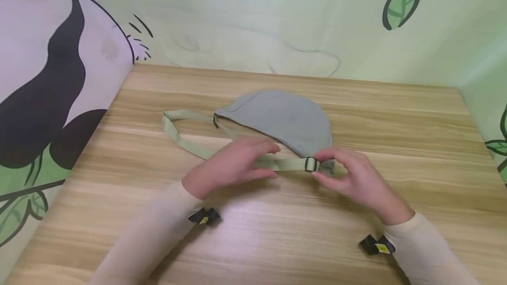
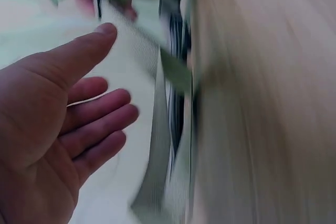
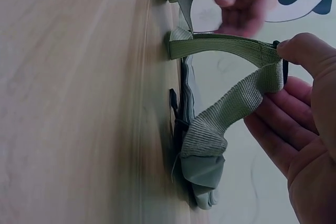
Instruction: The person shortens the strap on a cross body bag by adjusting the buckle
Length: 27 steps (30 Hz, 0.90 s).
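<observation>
A flat grey fabric bag [image 1: 281,118] with a curved top lies on the table, its light green webbing strap [image 1: 180,139] looped out to the left. My right hand [image 1: 362,181] pinches the black slider buckle [image 1: 310,164] on the strap between thumb and fingers, near the bag's right end. In the right wrist view the webbing [image 3: 231,103] bends through this buckle, lifted off the table. My left hand [image 1: 231,162] hovers beside the strap with fingers extended and apart. Nothing is gripped by the left hand [image 2: 58,114] in the left wrist view. A second dark buckle [image 1: 215,120] sits at the bag's left corner.
The wooden table [image 1: 257,241] meets a pale green printed backdrop [image 1: 237,21] with a panda and leaves. Dark devices with yellow labels [image 1: 204,218] are at both wrists.
</observation>
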Tool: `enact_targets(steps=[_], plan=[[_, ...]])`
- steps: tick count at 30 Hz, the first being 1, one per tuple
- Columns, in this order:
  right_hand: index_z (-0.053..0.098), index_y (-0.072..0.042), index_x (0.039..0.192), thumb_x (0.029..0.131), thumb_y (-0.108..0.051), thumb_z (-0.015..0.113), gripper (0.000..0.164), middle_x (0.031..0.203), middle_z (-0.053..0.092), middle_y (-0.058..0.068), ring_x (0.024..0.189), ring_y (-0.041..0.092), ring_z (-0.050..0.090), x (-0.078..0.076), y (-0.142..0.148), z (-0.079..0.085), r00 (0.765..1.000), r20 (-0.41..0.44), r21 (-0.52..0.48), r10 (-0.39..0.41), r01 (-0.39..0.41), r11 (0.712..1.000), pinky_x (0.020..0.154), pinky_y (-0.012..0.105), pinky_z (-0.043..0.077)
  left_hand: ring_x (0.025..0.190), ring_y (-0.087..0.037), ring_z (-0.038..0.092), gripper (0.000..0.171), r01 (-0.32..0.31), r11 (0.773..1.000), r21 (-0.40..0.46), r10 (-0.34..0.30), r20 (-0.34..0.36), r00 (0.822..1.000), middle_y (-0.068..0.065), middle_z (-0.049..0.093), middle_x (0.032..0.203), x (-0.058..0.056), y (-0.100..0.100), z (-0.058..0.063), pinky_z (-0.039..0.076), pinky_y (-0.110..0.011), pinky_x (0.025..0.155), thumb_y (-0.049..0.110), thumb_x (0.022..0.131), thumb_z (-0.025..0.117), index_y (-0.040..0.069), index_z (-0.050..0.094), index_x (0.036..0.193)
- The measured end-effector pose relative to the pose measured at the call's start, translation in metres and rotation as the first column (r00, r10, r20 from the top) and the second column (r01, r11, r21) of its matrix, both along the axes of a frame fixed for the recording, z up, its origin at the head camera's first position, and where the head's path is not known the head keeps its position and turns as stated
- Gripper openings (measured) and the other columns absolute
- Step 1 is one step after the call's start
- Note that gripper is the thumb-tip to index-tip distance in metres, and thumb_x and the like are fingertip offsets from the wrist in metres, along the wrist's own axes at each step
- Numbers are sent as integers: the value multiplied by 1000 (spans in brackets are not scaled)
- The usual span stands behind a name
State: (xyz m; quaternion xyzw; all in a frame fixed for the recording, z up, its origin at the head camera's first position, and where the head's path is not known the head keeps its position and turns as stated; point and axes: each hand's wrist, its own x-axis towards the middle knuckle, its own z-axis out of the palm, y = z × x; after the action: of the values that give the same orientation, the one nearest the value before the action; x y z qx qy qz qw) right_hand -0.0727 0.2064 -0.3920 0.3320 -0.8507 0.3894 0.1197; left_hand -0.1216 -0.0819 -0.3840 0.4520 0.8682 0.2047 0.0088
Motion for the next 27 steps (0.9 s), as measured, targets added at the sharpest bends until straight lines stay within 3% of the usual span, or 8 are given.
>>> enact_targets(steps=[4, 9, 12, 19, 23, 27], plan=[[66, -9, 106, 69, -6, 82, 41, 100, 70, 0, 93, 11, 64, 1, 0, -1, 1000, -3, -22, -2, 2, 1000, 88, 13, 45, 102, -10, 60, 60, 25, 1000, 15, -24, -54, 998, 2, 64, 116, 6, 29, 1, 47, -25, 91, 51, 82, 69, 13, 56, 127], [66, -7, 108, 70, -5, 82, 42, 103, 69, 2, 95, 13, 64, 2, -2, -1, 1000, 6, -46, 8, -8, 999, 90, 15, 45, 87, -7, 60, 38, 22, 999, 40, -17, -113, 993, 4, 67, 102, 9, 48, -3, 50, -24, 79, 37, 85, 70, 12, 64, 113], [65, -6, 110, 70, -5, 82, 43, 105, 69, 3, 96, 14, 64, 3, -2, -1, 1000, 9, -43, 11, -10, 999, 91, 15, 45, 82, -5, 61, 26, 23, 998, 63, -14, -127, 992, 6, 69, 97, 10, 52, -3, 50, -22, 75, 30, 86, 70, 14, 67, 107], [65, -8, 113, 75, -17, 81, 43, 108, 69, 3, 100, 16, 64, 0, -17, -2, 999, -31, 53, 27, -25, 998, 90, 22, 48, 81, -4, 61, 26, 29, 998, 64, -20, -139, 990, 6, 69, 95, 12, 49, -3, 50, -20, 75, 29, 87, 68, 13, 67, 107], [66, -9, 109, 77, -18, 80, 37, 104, 69, 1, 95, 14, 65, 0, -23, 0, 997, -72, 95, 13, -6, 995, 84, 29, 52, 77, -4, 59, 26, 38, 997, 70, -27, -151, 988, 6, 68, 93, 13, 47, -3, 49, -20, 74, 28, 85, 68, 13, 67, 106], [67, -11, 105, 75, -19, 81, 34, 100, 69, -2, 91, 12, 65, 1, -19, 1, 997, -82, 117, 4, 6, 993, 80, 27, 52, 76, -5, 57, 24, 27, 998, 52, -19, -152, 988, 7, 65, 90, 12, 42, -4, 48, -22, 74, 25, 85, 68, 14, 65, 106]])
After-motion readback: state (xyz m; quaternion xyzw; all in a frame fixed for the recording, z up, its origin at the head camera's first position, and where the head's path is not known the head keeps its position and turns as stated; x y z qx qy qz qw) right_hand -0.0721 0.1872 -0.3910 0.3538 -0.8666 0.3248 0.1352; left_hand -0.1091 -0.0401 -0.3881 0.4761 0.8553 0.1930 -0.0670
